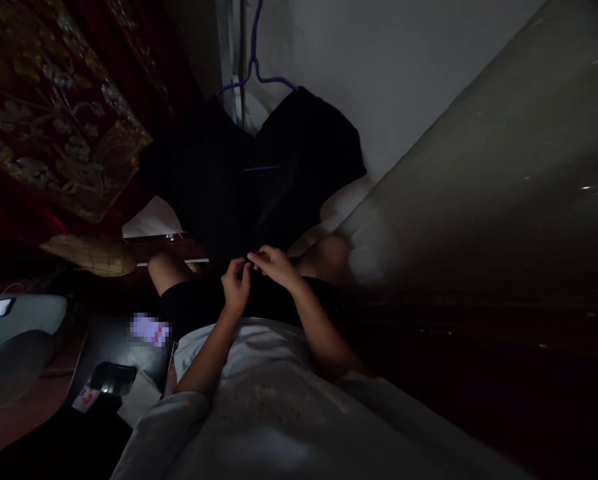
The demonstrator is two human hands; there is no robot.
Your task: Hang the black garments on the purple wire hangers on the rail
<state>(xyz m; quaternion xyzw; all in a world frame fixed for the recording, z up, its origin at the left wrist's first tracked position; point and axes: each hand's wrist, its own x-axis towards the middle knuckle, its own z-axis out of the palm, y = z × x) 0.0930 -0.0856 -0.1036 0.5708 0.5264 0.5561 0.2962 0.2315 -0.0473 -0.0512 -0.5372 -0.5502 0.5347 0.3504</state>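
Observation:
A black short-sleeved shirt (299,153) hangs in front of me on a purple hanger (255,63), its neck open in a V. The hanger's lower bar shows as a thin line across the opening. At the shirt's lower front, over my lap, my left hand (237,285) is closed with thumb and fingertips pinched at the dark cloth. Beside it and slightly higher, my right hand (275,265) is pinched at the same spot, its fingertips almost touching the left. The cloth between the fingers is too dark to show detail.
To the left hangs a red curtain (63,120) with gold and silver embroidery. A dark stool (91,347) at my left carries a lit phone screen (149,329), a black object (113,379) and white paper (139,400). A large pale covered surface (453,180) slopes along my right.

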